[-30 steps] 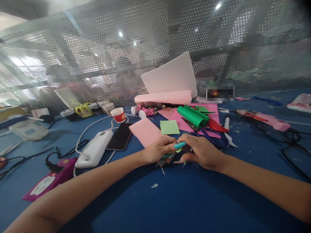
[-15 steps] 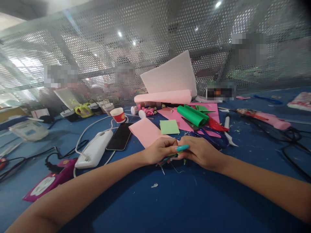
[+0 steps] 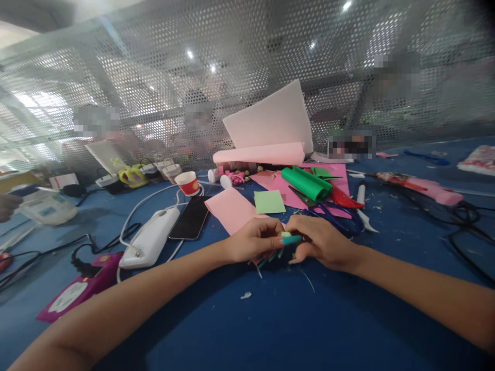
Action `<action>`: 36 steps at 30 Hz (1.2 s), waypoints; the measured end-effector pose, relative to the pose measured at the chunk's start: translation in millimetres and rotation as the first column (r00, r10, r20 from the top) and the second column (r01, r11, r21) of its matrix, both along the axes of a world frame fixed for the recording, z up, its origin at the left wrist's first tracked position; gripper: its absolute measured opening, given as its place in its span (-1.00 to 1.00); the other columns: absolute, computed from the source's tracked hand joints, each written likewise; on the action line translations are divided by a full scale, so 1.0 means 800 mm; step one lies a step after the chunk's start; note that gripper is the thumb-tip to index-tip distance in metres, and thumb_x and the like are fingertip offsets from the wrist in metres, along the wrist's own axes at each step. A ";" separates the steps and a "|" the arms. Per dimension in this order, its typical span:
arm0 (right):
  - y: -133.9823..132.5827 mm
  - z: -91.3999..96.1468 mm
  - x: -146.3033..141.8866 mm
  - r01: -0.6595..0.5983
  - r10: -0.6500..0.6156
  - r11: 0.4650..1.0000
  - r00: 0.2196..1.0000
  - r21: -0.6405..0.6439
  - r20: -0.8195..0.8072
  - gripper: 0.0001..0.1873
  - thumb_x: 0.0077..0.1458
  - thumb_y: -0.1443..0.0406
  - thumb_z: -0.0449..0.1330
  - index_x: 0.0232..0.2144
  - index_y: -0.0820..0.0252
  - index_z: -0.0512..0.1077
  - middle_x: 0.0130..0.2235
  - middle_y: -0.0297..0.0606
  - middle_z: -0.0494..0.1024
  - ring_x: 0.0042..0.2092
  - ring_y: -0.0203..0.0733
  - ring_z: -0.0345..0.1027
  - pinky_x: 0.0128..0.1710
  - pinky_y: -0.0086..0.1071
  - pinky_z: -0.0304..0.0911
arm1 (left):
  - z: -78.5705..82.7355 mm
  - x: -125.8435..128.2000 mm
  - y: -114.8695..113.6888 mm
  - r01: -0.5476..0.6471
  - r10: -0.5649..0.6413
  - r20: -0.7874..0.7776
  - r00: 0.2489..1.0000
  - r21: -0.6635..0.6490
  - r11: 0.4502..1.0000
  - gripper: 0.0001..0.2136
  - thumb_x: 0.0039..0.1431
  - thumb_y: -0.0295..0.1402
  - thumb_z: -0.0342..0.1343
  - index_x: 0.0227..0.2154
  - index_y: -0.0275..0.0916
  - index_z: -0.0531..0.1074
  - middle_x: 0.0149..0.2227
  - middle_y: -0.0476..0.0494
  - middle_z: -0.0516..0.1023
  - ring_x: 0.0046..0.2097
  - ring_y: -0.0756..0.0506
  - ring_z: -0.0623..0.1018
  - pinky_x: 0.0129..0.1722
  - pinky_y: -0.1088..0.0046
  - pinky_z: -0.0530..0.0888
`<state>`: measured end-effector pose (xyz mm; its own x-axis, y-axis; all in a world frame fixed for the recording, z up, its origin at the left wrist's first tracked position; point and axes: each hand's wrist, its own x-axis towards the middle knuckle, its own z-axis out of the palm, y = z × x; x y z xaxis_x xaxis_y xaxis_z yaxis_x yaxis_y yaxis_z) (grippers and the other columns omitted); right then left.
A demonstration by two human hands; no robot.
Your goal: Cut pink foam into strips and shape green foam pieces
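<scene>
My left hand point(image 3: 258, 240) is closed in a pinch on a small folded piece of light green paper point(image 3: 285, 234), its long teal thumbnail lying across the front. From the other side, the curled fingers of my right hand point(image 3: 323, 242) meet the paper's right end, while its thumb sits lower and apart from the index finger. Most of the paper is hidden by my fingers. Under both hands lie small paper scraps on the blue table. A light green paper square point(image 3: 269, 202) and a pink paper strip point(image 3: 232, 208) lie just beyond them.
Behind are a green roll point(image 3: 307, 184), blue-handled scissors point(image 3: 342, 219) and a pink paper roll point(image 3: 261, 154). Leftward lie a phone point(image 3: 190, 217), a white power strip point(image 3: 150, 238), a paper cup point(image 3: 187, 183) and a purple box point(image 3: 81, 288). A pink glue gun point(image 3: 421, 188) rests right. Another person's hand point(image 3: 8, 207) shows far left.
My right thumb has dropped away from my left thumb, and the light green paper now shows between my hands. Another person's hand has appeared at the far left.
</scene>
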<state>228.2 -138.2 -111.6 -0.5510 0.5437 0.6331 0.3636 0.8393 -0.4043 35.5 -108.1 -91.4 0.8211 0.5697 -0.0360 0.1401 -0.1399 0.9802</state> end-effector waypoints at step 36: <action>-0.006 0.010 -0.006 -0.226 0.087 0.828 0.956 -0.514 -0.281 -0.41 0.17 -0.11 -0.24 -0.47 0.21 0.29 -0.59 -0.40 0.20 -0.58 -0.36 0.04 -0.58 -0.45 -0.01 | 0.013 -0.002 0.010 0.064 -0.067 -0.094 0.993 -0.031 0.997 -0.66 -0.02 -0.11 0.19 -0.53 -0.31 0.29 -0.64 0.10 0.33 -0.69 0.16 0.27 -0.76 0.68 0.16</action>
<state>223.2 -143.1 -103.3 -0.5305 0.7532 0.3889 0.0819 0.5022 -0.8609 34.1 -100.3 -80.8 0.8486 0.5126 -0.1307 0.2243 -0.1248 0.9665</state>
